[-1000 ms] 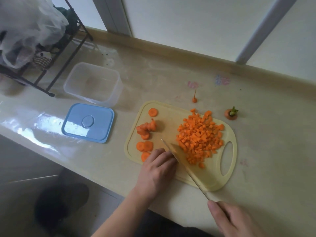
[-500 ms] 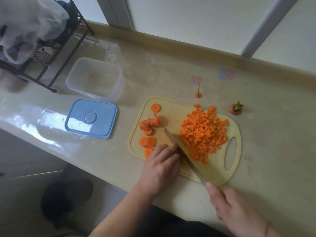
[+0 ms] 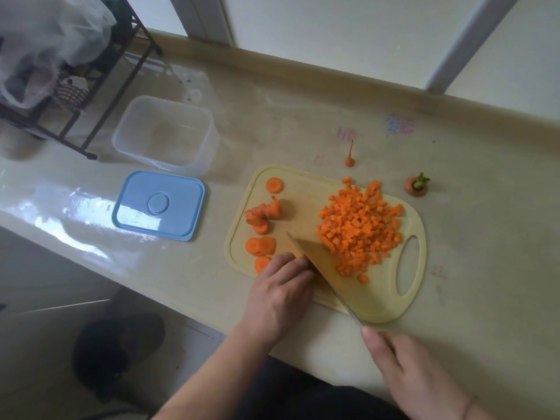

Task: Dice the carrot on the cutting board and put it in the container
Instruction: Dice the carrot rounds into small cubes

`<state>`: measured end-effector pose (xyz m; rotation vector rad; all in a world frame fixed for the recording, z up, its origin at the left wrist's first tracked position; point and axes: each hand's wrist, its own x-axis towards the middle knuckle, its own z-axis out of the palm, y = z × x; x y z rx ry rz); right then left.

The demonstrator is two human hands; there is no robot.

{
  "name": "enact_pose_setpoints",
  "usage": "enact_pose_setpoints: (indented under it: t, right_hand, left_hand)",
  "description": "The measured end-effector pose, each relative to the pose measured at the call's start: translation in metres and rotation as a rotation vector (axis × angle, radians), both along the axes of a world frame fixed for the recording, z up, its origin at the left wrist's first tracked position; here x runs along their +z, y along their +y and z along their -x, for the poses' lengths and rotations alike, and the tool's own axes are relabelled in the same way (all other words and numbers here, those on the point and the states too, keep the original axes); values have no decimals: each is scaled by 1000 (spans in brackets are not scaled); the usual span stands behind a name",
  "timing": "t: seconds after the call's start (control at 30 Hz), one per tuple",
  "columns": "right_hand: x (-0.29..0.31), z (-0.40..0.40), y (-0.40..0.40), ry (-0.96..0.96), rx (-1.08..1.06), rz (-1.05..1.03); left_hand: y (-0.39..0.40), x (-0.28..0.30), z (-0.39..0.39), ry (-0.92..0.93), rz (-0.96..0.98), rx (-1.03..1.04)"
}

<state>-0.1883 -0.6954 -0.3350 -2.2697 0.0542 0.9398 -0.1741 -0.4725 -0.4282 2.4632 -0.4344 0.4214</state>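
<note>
On the bench (image 3: pixel 272 122), a knife (image 3: pixel 315 268) is gripped by the right hand (image 3: pixel 403 368); carrot slices (image 3: pixel 260 247) on the cutting board (image 3: pixel 378 301) are pressed under the curled left hand (image 3: pixel 278 292).

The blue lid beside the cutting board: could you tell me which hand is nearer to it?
Left. The left hand is on the board, right of the blue lid; the right hand is farther right.
</note>
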Motion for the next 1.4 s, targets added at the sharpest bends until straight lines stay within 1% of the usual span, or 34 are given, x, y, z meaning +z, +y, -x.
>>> enact_pose_setpoints:
  t: [0.1,0.23,0.3,0.5,0.63,0.83,1.13,1.27,1.4]
  right_hand:
    - [-8,-8,5,23,12,-65]
    - [-3,-8,2,32,-28,-109]
    - [1,-4,-4,24,-34,-98]
    - [2,7,-12,37,1,29]
    - [-9,-1,3,3,61,-30]
    - [-11,-7,3,37,8,-123]
    - [1,4,-13,63,64,-7]
    - [-4,3,-10,56,67,-15]
    - [-14,-6,5,49,64,-86]
  left_hand:
    - [1,0,1,10,-19,-7]
    - [3,2,2,9,-44,10]
    - [3,1,3,8,-61,26]
    - [2,-1,5,36,-6,24]
    - [1,1,5,25,-4,16]
    - [4,3,6,50,-5,21]
    - [5,0,5,33,14,23]
    - [6,-1,4,33,26,9]
    - [8,2,2,64,49,-12]
